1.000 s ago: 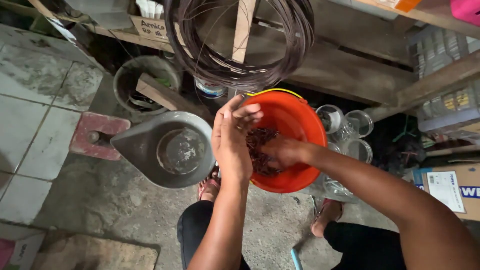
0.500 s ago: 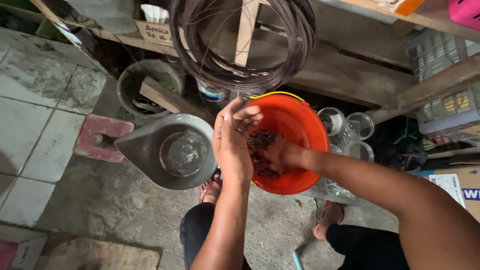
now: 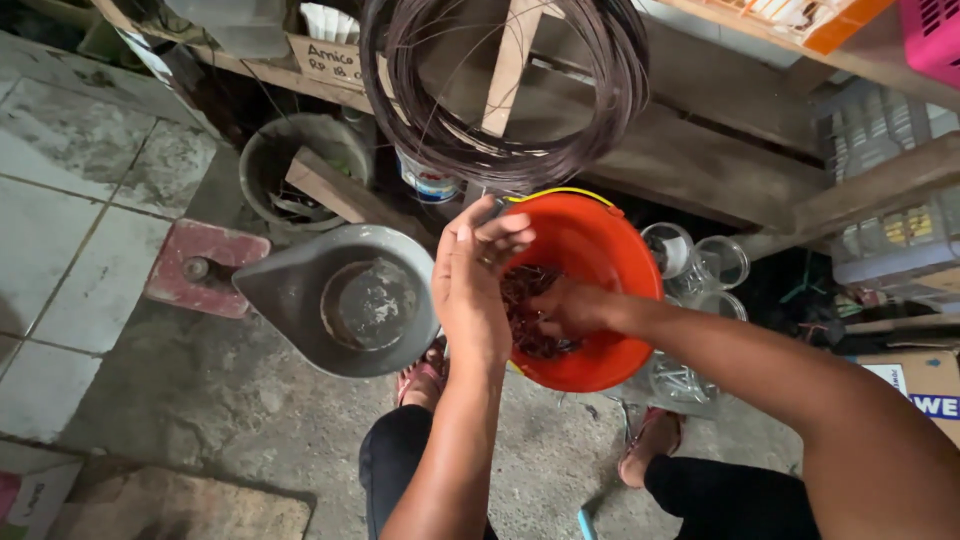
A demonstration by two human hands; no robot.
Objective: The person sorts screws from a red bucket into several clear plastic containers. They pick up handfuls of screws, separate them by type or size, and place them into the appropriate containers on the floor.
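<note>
Rusty small nails (image 3: 530,320) in orange plastic bucket (image 3: 600,250): judging light, stiff, sharp, loose; pinching by shanks advisable. Right hand (image 3: 560,305) digging into pile, grip hidden; left hand (image 3: 475,285) hovering half-open above, holding nothing visible.

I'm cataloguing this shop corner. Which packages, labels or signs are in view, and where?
Cardboard sign: top shelf edge, brown, handwritten.
Cardboard box: right edge, brown, white label with blue print.
Small tin: under the wire coil, white with a coloured label.
</note>
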